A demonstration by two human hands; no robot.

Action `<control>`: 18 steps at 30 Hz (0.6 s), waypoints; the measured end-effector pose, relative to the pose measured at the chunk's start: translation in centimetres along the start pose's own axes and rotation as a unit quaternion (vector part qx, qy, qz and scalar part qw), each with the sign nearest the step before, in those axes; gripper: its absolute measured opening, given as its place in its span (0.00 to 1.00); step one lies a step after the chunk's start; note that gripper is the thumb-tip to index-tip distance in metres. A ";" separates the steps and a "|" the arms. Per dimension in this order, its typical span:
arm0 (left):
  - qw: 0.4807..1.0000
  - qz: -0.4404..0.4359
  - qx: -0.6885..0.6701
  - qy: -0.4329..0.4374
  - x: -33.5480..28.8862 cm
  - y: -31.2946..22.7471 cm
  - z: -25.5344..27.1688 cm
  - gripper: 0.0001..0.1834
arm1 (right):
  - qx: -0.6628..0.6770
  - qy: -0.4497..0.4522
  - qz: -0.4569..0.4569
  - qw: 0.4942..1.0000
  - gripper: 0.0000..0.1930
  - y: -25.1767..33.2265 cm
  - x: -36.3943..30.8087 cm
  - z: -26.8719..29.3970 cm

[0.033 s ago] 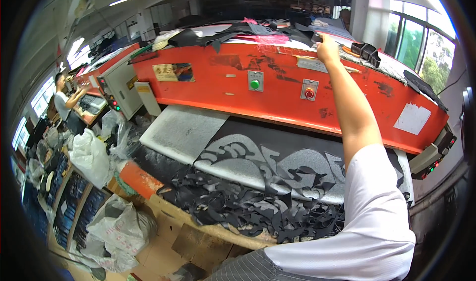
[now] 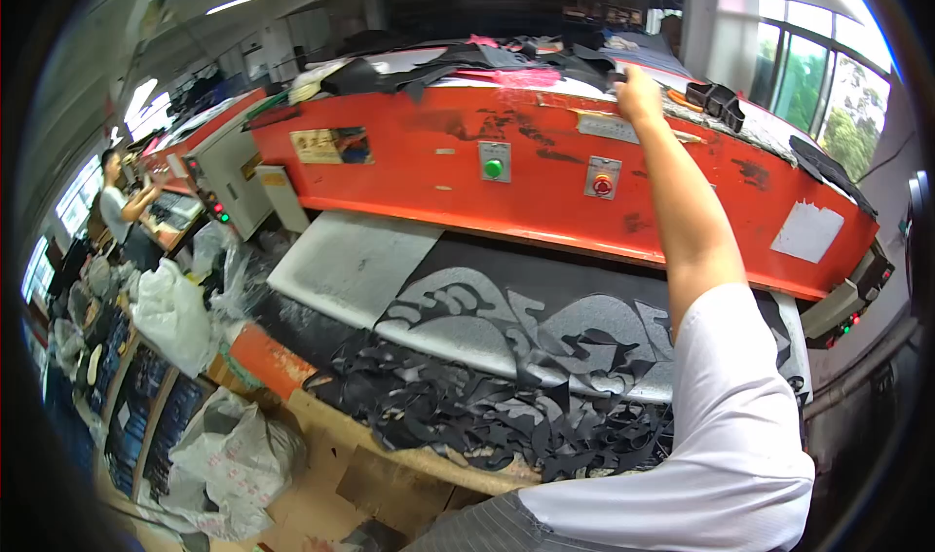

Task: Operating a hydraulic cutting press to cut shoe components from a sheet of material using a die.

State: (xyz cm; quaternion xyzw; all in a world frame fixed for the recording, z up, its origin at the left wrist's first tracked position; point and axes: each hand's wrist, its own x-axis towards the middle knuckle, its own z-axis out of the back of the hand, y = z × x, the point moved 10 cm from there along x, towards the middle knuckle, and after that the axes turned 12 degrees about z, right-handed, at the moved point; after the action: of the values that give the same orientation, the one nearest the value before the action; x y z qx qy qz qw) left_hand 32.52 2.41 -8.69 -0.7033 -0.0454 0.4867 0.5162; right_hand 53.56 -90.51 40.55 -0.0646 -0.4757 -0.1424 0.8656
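My right arm stretches up and forward, and my right hand [image 2: 638, 94] is at the top edge of a long red machine beam [image 2: 409, 177]. Its fingers curl closed beside a small dark thing [image 2: 617, 77]; what it is I cannot make out. Black material scraps [image 2: 467, 60] and a pink piece [image 2: 526, 76] lie on top, left of that hand. Under the beam, a black sheet [image 2: 545, 260] with curved shapes cut out of it lies on a pale grey bed [image 2: 355, 250]. My left hand is out of view.
A green button [image 2: 494, 168] and a red button [image 2: 602, 184] sit on the beam's front. Black offcuts [image 2: 487, 406] heap along the near edge. White plastic bags [image 2: 234, 459] and shelves [image 2: 156, 416] stand at left. Another person [image 2: 122, 206] works at a far-left machine.
The whole view has shifted slightly left. My right hand stays closed at the top edge of the beam.
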 end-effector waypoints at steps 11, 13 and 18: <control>0.837 -0.249 0.281 0.398 -6.1 -10.0 -40.4 0.13 | 0.073 -0.141 0.146 0.976 0.12 1.9 -18.4 4.2; 0.798 -0.268 0.310 0.442 -7.1 -7.8 -48.7 0.10 | 0.058 0.069 -0.021 0.996 0.18 -1.3 -29.0 -0.1; 0.645 -0.538 0.449 0.306 -8.3 -5.5 -63.5 0.24 | -0.079 0.357 -0.306 0.879 0.32 -1.4 -43.0 -2.1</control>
State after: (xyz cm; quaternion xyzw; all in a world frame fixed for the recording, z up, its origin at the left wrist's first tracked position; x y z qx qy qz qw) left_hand 77.06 -42.99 0.44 -0.3464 -0.0316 -0.1583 0.9241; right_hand 33.02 -84.44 3.19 0.0714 -0.1175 -0.4501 0.8823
